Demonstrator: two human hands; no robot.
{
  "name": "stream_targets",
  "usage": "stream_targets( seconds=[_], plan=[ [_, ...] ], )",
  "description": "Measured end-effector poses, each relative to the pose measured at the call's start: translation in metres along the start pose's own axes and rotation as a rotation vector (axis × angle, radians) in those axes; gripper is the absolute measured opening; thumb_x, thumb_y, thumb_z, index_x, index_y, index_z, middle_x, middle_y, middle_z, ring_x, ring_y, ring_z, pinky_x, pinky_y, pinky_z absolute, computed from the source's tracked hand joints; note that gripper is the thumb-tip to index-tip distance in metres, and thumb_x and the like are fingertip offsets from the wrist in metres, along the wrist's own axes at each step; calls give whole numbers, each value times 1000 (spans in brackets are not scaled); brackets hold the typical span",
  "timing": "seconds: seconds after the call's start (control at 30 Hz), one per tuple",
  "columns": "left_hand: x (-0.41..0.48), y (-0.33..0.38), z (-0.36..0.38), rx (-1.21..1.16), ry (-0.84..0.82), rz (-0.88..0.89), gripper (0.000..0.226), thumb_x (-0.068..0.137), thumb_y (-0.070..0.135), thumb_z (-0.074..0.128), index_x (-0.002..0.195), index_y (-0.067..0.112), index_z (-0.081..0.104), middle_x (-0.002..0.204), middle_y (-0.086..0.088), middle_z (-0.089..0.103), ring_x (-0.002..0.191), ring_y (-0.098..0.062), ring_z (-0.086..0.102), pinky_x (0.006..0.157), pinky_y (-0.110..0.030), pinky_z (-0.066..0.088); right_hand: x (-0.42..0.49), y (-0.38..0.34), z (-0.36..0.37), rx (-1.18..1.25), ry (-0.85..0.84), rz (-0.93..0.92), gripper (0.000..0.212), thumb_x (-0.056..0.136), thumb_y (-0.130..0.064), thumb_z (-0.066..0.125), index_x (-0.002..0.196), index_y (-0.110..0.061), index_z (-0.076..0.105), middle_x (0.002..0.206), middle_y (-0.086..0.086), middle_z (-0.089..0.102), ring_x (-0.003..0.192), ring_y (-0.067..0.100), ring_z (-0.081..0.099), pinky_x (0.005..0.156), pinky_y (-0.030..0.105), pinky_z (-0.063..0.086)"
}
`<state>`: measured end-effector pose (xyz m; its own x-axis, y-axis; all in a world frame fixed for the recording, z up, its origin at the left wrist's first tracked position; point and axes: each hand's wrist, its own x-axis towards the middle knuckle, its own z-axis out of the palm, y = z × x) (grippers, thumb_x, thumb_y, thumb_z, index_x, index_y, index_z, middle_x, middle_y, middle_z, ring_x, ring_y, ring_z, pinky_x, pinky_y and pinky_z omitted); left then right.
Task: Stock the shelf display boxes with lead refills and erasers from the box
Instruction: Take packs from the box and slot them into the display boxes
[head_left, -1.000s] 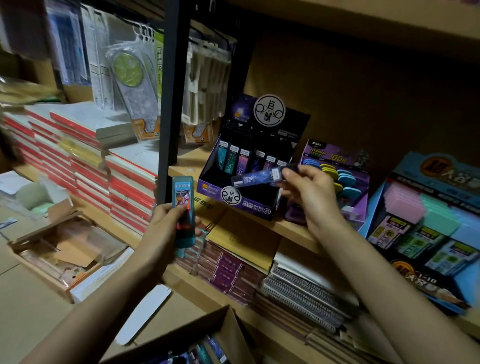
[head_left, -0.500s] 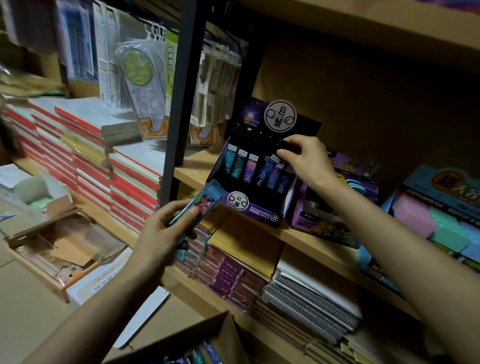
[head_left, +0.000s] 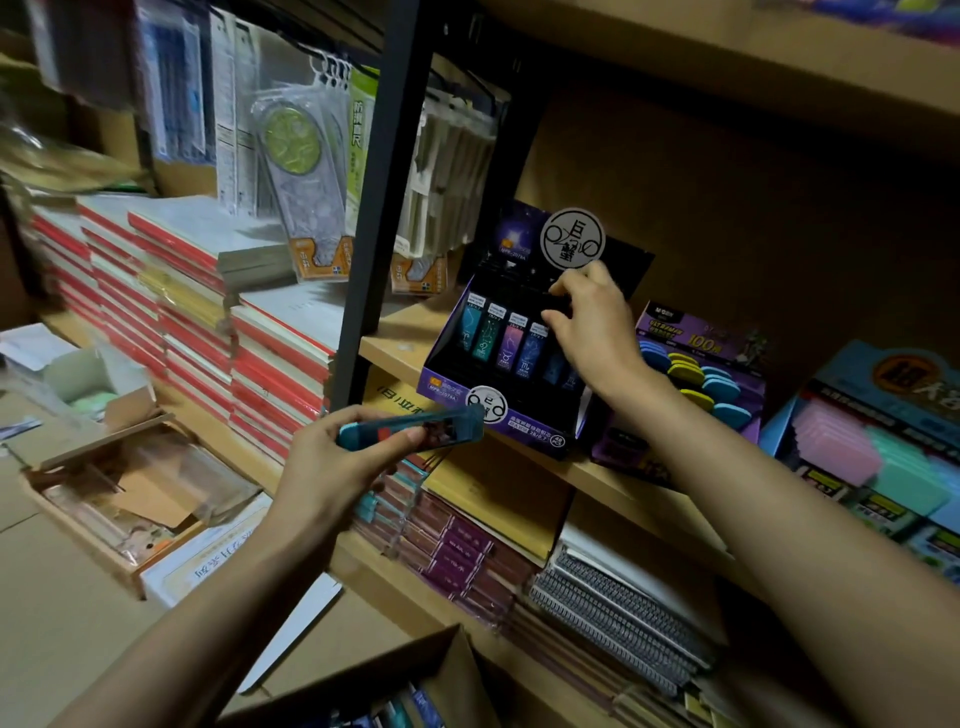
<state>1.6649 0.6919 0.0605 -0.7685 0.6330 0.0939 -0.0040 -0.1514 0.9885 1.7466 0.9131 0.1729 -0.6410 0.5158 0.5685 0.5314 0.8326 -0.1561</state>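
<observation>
Left hand: teal lead refill case pinched between thumb and fingers, near display box front. Right hand: fingers curled over far row; contents of grip not discernible.

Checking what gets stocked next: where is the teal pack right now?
In the head view, left of centre: the left hand holds the teal pack level, its tip at the front lip of the purple display box on the shelf.
</observation>
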Motion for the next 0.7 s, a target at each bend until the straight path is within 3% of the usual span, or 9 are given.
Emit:
stream_targets(
  seconds=[0.1,0.17,0.23,0.3,0.4,0.5,0.57,0.7],
  plan=[
    [-3,2,5,-13,-11,-8,34,57,40,73,84,21,68,78,-2,74,72,-14,70,58,-21,56,-15,-8,-12,-38,15,-14,33,91,-18,59,123,-9,56,124,8,43,118,23,42,99,32,36],
    [-6,6,11,4,-53,4,33,57,40,72,84,21,68,80,-3,74,77,-19,70,69,-32,57,-41,-19,-19,158,-7,5,28,91,-20,58,118,-12,58,118,4,46,111,16,47,95,24,37],
    [-11,11,18,16,-184,19,34,57,42,72,85,24,68,81,-3,74,78,-21,70,72,-37,56,-76,-32,-21,414,-140,6,18,91,-22,59,107,-16,64,106,-3,51,94,3,51,83,12,37],
    [-16,14,25,37,-312,38,39,53,46,71,85,24,67,80,-1,74,74,-21,70,65,-32,57,-111,-40,-21,552,-264,0,14,89,-26,61,102,-22,67,99,-9,55,90,-3,52,77,6,38],
    [-22,15,34,127,-405,87,36,60,38,68,90,19,62,82,4,73,73,-15,71,57,-20,56,-140,-41,-23,617,-353,-1,16,87,-27,64,102,-26,68,99,-13,59,95,-3,54,80,7,40],
    [-28,17,41,276,-458,182,19,72,24,70,89,20,62,82,-4,72,78,-12,70,62,-24,57,-150,-35,-35,632,-342,29,13,84,-21,68,97,-22,71,93,-9,62,91,2,57,81,19,46],
    [-32,21,48,366,-491,250,19,74,20,71,88,25,60,86,0,69,82,-7,68,68,-27,57,-156,-29,-45,616,-343,17,11,83,-20,68,94,-21,71,88,-12,62,87,0,57,79,20,47],
    [-36,31,68,385,-503,258,44,60,43,69,99,31,54,98,8,63,89,2,62,75,-19,54,-157,-1,-70,599,-270,62,10,83,-18,68,93,-20,70,82,-17,61,79,-7,56,73,10,44]
  ],
)
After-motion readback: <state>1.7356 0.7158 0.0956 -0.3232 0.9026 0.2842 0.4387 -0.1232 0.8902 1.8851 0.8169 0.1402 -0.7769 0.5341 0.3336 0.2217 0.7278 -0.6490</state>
